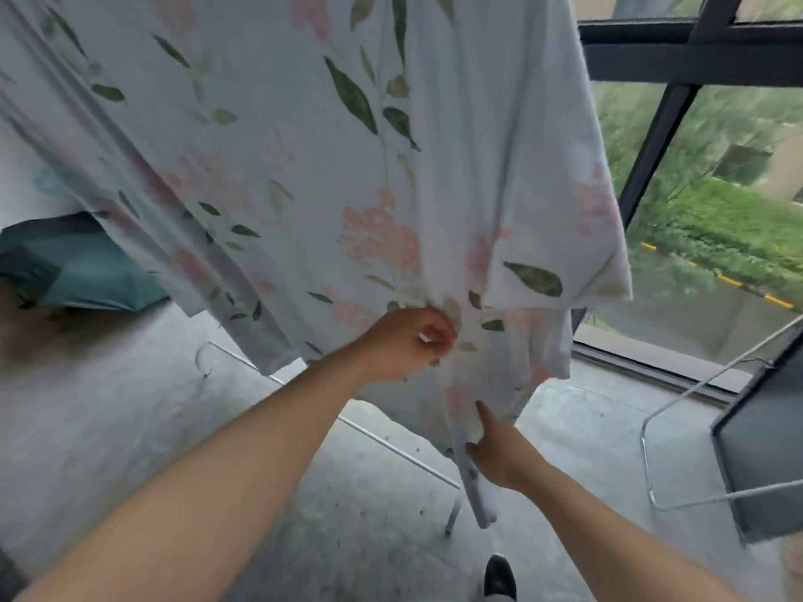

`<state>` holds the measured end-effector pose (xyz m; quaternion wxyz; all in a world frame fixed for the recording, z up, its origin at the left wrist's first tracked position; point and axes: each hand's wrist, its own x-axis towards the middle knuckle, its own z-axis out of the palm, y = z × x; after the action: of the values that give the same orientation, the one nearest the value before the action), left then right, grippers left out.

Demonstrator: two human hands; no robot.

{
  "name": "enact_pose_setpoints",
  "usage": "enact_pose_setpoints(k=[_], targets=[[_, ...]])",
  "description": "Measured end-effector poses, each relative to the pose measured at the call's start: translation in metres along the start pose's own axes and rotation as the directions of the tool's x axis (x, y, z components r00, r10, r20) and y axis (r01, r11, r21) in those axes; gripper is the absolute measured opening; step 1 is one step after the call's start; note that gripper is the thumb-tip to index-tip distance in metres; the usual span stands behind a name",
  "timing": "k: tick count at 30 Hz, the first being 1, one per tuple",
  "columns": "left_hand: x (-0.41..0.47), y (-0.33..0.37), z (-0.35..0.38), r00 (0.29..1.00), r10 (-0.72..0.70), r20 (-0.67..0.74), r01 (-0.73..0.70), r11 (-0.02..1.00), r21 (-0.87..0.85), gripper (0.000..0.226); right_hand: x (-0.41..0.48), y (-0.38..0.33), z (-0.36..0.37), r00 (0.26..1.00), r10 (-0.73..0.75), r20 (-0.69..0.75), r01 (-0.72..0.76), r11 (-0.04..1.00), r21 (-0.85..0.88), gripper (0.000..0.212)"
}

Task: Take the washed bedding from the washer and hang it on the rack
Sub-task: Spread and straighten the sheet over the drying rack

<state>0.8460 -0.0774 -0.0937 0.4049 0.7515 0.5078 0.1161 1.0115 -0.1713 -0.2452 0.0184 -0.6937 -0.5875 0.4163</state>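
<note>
A pale blue bed sheet (pixel 304 145) printed with pink flowers and green leaves hangs down in front of me, filling the upper half of the view. My left hand (pixel 406 341) grips a bunched fold near the sheet's lower edge, fingers curled into the cloth. Lower down, my right hand (pixel 495 449) pinches a narrow hanging corner of the same sheet, with the forefinger pointing up along it. A thin metal bar of the rack's base (pixel 391 445) runs across the floor under the sheet. The rack's top is hidden by the fabric. The washer is out of view.
A grey concrete floor (pixel 130 427) lies below. A large dark-framed window (pixel 652 158) stands at the right, with greenery outside. A second bent metal frame (pixel 652 471) and a dark panel (pixel 760 462) sit at the right. A teal object (pixel 74 262) lies at the left. My shoe (pixel 499 575) shows at the bottom.
</note>
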Motion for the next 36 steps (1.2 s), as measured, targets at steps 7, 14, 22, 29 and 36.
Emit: enact_pose_setpoints(k=[7, 14, 22, 29, 36], targets=[[-0.055, -0.094, -0.091, 0.932, -0.204, -0.298, 0.099, 0.938, -0.333, 0.008, 0.016, -0.112, 0.031, 0.981, -0.186, -0.06, 0.174, 0.972, -0.158, 0.076], [-0.129, -0.186, -0.195, 0.886, -0.25, -0.392, 0.054, 0.893, -0.446, 0.009, 0.014, -0.281, 0.045, 0.909, -0.334, -0.249, 0.313, 0.942, -0.122, 0.062], [-0.201, -0.273, -0.332, 0.786, -0.274, -0.554, 0.019, 0.906, -0.422, 0.007, 0.017, -0.476, 0.049, 0.818, -0.447, -0.362, 0.435, 0.893, -0.117, 0.049], [-0.189, -0.324, -0.438, 0.739, -0.252, -0.625, -0.045, 0.907, -0.419, 0.007, 0.06, -0.621, 0.042, 0.681, -0.58, -0.447, 0.542, 0.81, -0.227, 0.041], [-0.142, -0.4, -0.543, 0.714, -0.298, -0.634, 0.018, 0.913, -0.408, 0.007, 0.15, -0.744, 0.051, 0.548, -0.643, -0.536, 0.661, 0.725, -0.193, 0.036]])
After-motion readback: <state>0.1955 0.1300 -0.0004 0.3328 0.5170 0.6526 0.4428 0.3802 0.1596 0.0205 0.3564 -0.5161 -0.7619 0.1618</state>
